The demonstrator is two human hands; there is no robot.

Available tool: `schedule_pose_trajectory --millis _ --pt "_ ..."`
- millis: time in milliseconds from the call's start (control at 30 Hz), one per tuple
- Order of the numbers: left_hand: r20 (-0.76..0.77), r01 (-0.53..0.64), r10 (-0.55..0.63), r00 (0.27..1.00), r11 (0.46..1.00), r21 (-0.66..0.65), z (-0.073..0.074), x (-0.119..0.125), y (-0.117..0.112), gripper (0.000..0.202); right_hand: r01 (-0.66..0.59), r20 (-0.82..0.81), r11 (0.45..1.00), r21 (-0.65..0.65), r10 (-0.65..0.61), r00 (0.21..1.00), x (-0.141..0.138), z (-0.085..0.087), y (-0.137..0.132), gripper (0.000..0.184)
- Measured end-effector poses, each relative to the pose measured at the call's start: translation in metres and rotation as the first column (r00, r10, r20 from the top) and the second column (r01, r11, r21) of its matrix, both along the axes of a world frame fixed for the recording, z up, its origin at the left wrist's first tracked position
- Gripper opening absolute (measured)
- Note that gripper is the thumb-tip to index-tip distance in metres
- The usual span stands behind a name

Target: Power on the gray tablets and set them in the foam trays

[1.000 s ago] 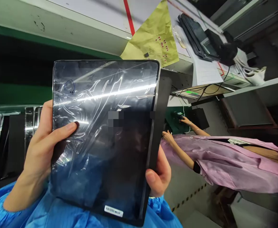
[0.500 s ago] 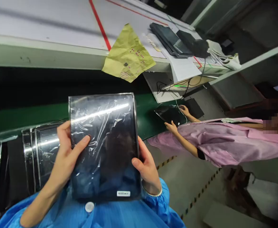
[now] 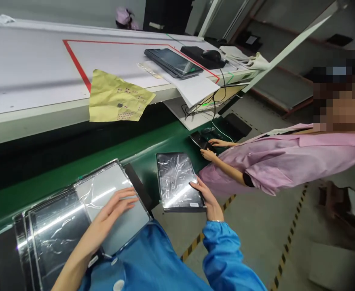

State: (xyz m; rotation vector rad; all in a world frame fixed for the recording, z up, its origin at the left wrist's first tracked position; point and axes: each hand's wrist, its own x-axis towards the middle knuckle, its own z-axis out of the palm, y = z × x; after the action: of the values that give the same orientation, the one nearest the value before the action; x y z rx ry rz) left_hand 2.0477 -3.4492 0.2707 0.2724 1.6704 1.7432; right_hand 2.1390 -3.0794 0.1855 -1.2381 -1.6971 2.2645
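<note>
My right hand (image 3: 209, 198) grips the lower right edge of a dark tablet (image 3: 177, 178) in clear plastic film, with a small white label at its bottom corner. The tablet is held out to the right, by the green bench edge. My left hand (image 3: 115, 212) lies with outstretched fingers over a silvery-grey panel in clear film (image 3: 97, 184), close to my blue coat. Left of that panel, a dark film-wrapped tablet (image 3: 58, 228) rests among several similar pieces. A black flat piece (image 3: 138, 184) shows from under the grey panel's right side.
Above the green bench (image 3: 147, 159) runs a white shelf (image 3: 41, 60) with red tape lines. A yellow paper (image 3: 119, 97) hangs over its edge; dark tablets (image 3: 176, 62) lie farther along. To the right, a co-worker in pink (image 3: 265, 161) handles a dark device (image 3: 200, 141).
The wrapped tablet has moved away to the right in my right hand. My left hand has let go of it and moved onto the grey panel, now in sight. The view has shifted.
</note>
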Motion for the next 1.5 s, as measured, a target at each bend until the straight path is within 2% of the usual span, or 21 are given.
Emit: schedule_pose_trajectory --millis 67,167,267,333,400,500,567,667,700,733,767,800,867,933,1000,1067,1200,1333,1433,1500 --pt "0.036 -0.137 0.139 0.99 0.989 -0.056 0.005 -0.003 -0.004 0.043 -0.044 0.033 0.999 -0.005 0.044 0.998 -0.023 -0.024 0.019 0.073" --pt "0.013 -0.348 0.353 0.936 0.927 -0.141 0.009 -0.004 -0.011 0.042 -0.149 0.107 0.989 -0.011 0.149 0.983 -0.06 -0.063 0.029 0.066" --pt "-0.052 -0.48 0.479 0.876 0.86 -0.172 0.008 -0.002 -0.017 0.043 -0.258 0.154 0.966 0.014 0.253 0.955 -0.091 -0.094 0.024 0.045" --pt "-0.087 -0.532 0.526 0.846 0.824 -0.195 0.006 0.001 -0.019 0.044 -0.297 0.163 0.952 0.078 0.282 0.945 -0.107 -0.106 0.019 0.036" --pt "-0.123 -0.569 0.556 0.822 0.793 -0.217 0.005 0.006 -0.022 0.043 -0.297 0.158 0.936 0.189 0.27 0.95 -0.117 -0.112 0.018 0.034" --pt "-0.209 -0.646 0.611 0.764 0.725 -0.241 -0.001 0.01 -0.032 0.043 -0.259 0.108 0.886 0.385 0.236 0.966 -0.122 -0.108 0.015 0.031" --pt "-0.326 -0.725 0.648 0.689 0.625 -0.289 -0.01 0.012 -0.046 0.045 -0.245 0.044 0.841 0.483 0.256 0.966 -0.118 -0.1 0.006 0.029" --pt "-0.572 -0.831 0.603 0.556 0.418 -0.366 -0.034 0.016 -0.068 0.054 -0.253 -0.078 0.786 0.565 0.356 0.931 -0.106 -0.085 -0.033 0.029" --pt "-0.615 -0.841 0.574 0.541 0.376 -0.389 -0.045 0.019 -0.072 0.057 -0.263 -0.118 0.773 0.578 0.398 0.91 -0.101 -0.08 -0.053 0.032" --pt "-0.628 -0.836 0.551 0.549 0.36 -0.415 -0.056 0.022 -0.074 0.06 -0.282 -0.156 0.761 0.584 0.446 0.881 -0.096 -0.075 -0.076 0.036" --pt "-0.612 -0.817 0.542 0.576 0.37 -0.442 -0.067 0.026 -0.072 0.061 -0.308 -0.188 0.749 0.586 0.496 0.848 -0.09 -0.071 -0.099 0.041" --pt "-0.582 -0.79 0.534 0.613 0.406 -0.46 -0.077 0.03 -0.068 0.063 -0.34 -0.21 0.736 0.586 0.543 0.813 -0.084 -0.067 -0.123 0.046" --pt "-0.565 -0.768 0.521 0.64 0.443 -0.462 -0.096 0.038 -0.054 0.063 -0.41 -0.223 0.705 0.579 0.62 0.752 -0.073 -0.063 -0.164 0.059" --pt "-0.567 -0.774 0.528 0.633 0.443 -0.452 -0.108 0.046 -0.039 0.063 -0.473 -0.198 0.678 0.563 0.666 0.719 -0.065 -0.061 -0.19 0.082" --pt "-0.563 -0.78 0.541 0.625 0.444 -0.44 -0.113 0.052 -0.03 0.061 -0.511 -0.18 0.676 0.532 0.679 0.712 -0.06 -0.061 -0.199 0.095" --pt "-0.543 -0.777 0.556 0.629 0.469 -0.419 -0.111 0.059 -0.028 0.062 -0.522 -0.199 0.701 0.485 0.67 0.715 -0.058 -0.059 -0.196 0.092" --pt "-0.479 -0.767 0.604 0.637 0.562 -0.31 -0.099 0.074 -0.026 0.064 -0.488 -0.249 0.785 0.382 0.596 0.763 -0.049 -0.048 -0.187 0.084" --pt "-0.446 -0.721 0.592 0.671 0.661 -0.208 -0.087 0.08 -0.018 0.066 -0.408 -0.288 0.873 0.267 0.477 0.83 -0.032 -0.027 -0.186 0.093" --pt "-0.52 -0.679 0.524 0.674 0.717 -0.158 -0.077 0.077 -0.019 0.063 -0.377 -0.254 0.9 0.218 0.425 0.869 -0.023 -0.011 -0.183 0.101" --pt "-0.612 -0.655 0.462 0.642 0.745 -0.124 -0.07 0.074 -0.024 0.054 -0.384 -0.236 0.899 0.209 0.427 0.873 -0.021 0.001 -0.18 0.1"
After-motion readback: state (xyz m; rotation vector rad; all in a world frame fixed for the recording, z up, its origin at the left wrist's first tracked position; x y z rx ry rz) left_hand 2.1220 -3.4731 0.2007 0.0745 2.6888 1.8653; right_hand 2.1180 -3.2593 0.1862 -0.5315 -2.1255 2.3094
